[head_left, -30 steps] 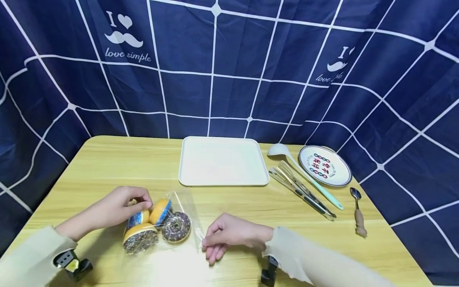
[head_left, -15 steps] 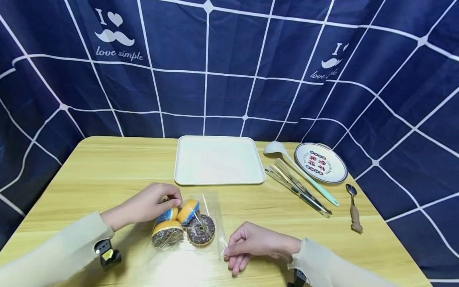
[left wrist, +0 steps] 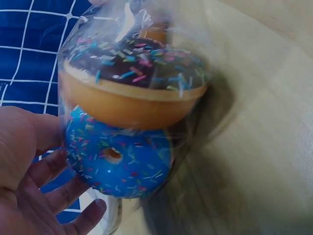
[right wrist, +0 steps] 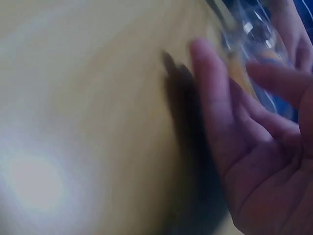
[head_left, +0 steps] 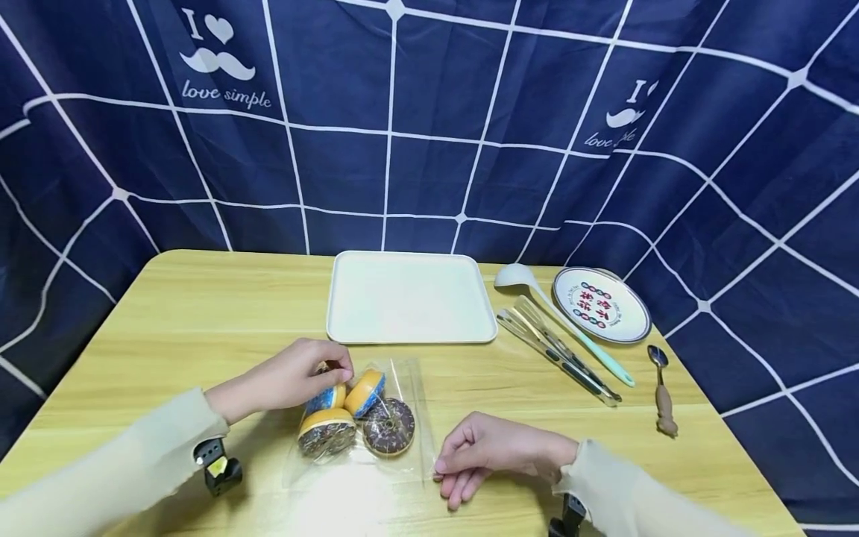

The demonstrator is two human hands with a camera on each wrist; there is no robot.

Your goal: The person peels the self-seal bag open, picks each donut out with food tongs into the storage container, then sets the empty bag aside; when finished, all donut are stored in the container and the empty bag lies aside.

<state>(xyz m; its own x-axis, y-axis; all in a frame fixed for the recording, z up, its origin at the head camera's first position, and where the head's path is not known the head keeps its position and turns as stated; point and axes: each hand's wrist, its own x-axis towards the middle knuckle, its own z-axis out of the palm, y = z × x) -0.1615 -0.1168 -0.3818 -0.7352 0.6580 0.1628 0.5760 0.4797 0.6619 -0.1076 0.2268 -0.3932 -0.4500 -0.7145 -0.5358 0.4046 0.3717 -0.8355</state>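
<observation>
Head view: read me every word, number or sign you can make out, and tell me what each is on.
"I", heart, moustache, "love simple": left side of the blue cloth.
"I", "love", then a word broken by a fold: right side of the cloth.
Plate: its red characters and fine print are too small to read.
Clear bag: no text visible.

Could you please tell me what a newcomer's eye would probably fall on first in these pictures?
Probably the brown- and blue-iced doughnuts in a clear bag on the table, with the left hand at the bag's left side and the right hand at its right edge. Next might come the navy curtain with white grid lines behind the table, then the white tray beyond the bag.
</observation>
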